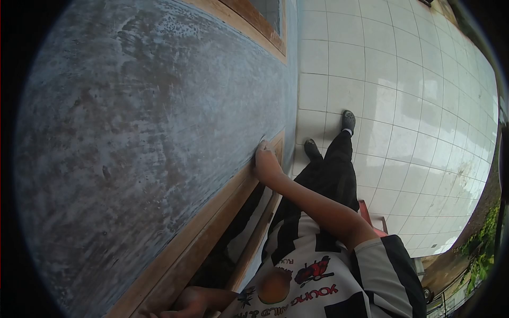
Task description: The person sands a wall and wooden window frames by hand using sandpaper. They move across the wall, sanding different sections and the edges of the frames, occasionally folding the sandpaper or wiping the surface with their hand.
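Note:
My right hand (266, 163) is closed, fingers pressed together against the grey-blue wall (143, 116), right by the corner of a wooden window frame (199, 233). A small pale edge shows at its fingertips, but I cannot make out what it holds. The wall is patchy and scuffed, with bluish-white streaks over darker grey. At the bottom edge of the view, my left hand (185, 306) lies along the frame with its fingers partly stretched out. The picture's border cuts it off, and nothing shows in it.
Another wooden frame (260, 32) is set in the wall at the top. White glossy floor tiles (397, 100) run along the wall, under my dark clogs (347, 122). A red object (365, 211) sits behind my arm. Green plants (482, 238) and a fence (458, 289) stand at the far right.

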A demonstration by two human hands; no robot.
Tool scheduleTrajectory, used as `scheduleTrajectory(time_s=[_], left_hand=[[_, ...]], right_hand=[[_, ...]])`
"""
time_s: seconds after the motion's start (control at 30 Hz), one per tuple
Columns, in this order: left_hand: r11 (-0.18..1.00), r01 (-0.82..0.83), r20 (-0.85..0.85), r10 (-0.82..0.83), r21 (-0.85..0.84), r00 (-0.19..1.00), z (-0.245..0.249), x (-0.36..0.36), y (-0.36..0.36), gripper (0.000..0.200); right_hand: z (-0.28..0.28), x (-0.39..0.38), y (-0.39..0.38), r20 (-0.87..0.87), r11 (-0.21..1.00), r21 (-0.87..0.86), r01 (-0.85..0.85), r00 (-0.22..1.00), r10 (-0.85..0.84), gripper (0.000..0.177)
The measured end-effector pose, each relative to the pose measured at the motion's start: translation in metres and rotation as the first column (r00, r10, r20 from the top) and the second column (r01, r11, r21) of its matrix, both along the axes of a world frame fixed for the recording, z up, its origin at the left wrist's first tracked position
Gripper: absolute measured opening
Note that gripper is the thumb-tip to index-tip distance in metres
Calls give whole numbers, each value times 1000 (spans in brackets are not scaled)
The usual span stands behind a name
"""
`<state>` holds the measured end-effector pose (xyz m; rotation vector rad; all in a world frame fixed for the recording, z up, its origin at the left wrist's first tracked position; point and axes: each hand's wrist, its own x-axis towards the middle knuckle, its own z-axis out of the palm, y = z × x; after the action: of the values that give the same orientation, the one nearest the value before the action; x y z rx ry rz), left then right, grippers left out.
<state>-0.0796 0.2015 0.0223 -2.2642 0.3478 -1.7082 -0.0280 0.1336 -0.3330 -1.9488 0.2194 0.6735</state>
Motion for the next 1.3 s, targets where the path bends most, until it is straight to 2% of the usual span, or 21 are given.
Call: scheduleTrajectory(time_s=[0.03, 0.13, 0.17, 0.2, 0.27, 0.3, 0.37, 0.43, 0.5, 0.57, 0.67, 0.77, 0.87, 0.9, 0.97, 1.03, 1.1, 1.17, 1.2, 1.27, 1.3], left_hand=[[1000, 3, 2, -3, -4, 1000, -1, 2, -1, 29], [998, 25, 19, -24, -63, 1000, -1, -2, -1, 30], [996, -79, 34, 77, 38, 996, 2, -10, 5, 29], [973, -184, 60, 178, 138, 982, 5, -16, 10, 28], [970, -196, 69, 188, 141, 980, 6, -18, 10, 28], [969, -200, 68, 192, 146, 979, 5, -18, 11, 29], [985, -150, 62, 145, 87, 988, 2, -16, 10, 29], [995, -96, 49, 94, 32, 994, 2, -16, 10, 29], [979, -145, 52, 139, 144, 989, 6, -16, 10, 28], [974, -166, 56, 159, 155, 986, 6, -18, 10, 28], [979, -149, 64, 141, 137, 988, 4, -16, 9, 28], [980, -152, 62, 145, 127, 987, 4, -17, 9, 28], [978, -160, 59, 153, 133, 986, 5, -16, 6, 29], [976, -160, 43, 155, 149, 987, 5, -15, 6, 29], [975, -164, 43, 159, 151, 986, 3, -13, 8, 29], [969, -184, 38, 180, 166, 983, 3, -16, 8, 29], [994, 51, 20, -49, -94, 999, -6, -7, 5, 30], [993, 41, -24, -44, -108, 999, -7, -11, 4, 29], [993, 33, -66, -40, -111, 997, -5, -13, 6, 29], [998, -64, -3, 64, -2, 998, -1, -12, 8, 27], [979, -173, 64, 167, 106, 984, 2, -14, 8, 29]], right_hand=[[-23, -1, 1, 48, 998, -24, 61, 997, -59, 44], [-98, 12, -29, 87, 997, 72, -13, 996, 6, 29], [-117, 10, -36, 69, 994, 110, 9, 997, -17, 24], [-115, 8, -48, 76, 994, 110, 3, 997, -12, 24], [-102, 11, -67, -194, 991, 108, 85, 979, -63, 43], [-93, 8, -68, -186, 991, 106, 84, 981, -63, 43], [-73, -15, -63, -76, 958, 85, 275, 960, -269, 33], [-44, -30, -46, 15, 947, 149, 285, 957, -290, 36], [-26, -27, -31, 103, 933, 218, 286, 944, -313, 39], [-15, -17, -22, 39, 969, 178, 170, 983, -179, 51], [13, -9, -12, -71, 969, 203, 142, 989, -130, 66], [47, -22, -9, 31, 961, 240, 135, 989, -147, 72], [-23, -14, -8, 159, 997, 72, 22, 987, -34, 80], [-9, -10, -13, 158, 997, 69, 32, 987, -42, 80], [39, -2, -20, -88, 975, 221, 22, 996, -3, 82], [23, -8, -13, -31, 982, 190, 15, 999, -9, 82], [11, 10, -22, 55, 991, 134, 29, 998, -36, 82], [16, 27, -36, -157, 978, 208, -16, 986, 50, 71], [20, 16, -28, -164, 978, 210, -15, 985, 50, 71], [25, -3, -8, 137, 993, 93, 72, 987, -85, 67], [20, -2, -9, 136, 993, 96, 63, 988, -75, 67]])
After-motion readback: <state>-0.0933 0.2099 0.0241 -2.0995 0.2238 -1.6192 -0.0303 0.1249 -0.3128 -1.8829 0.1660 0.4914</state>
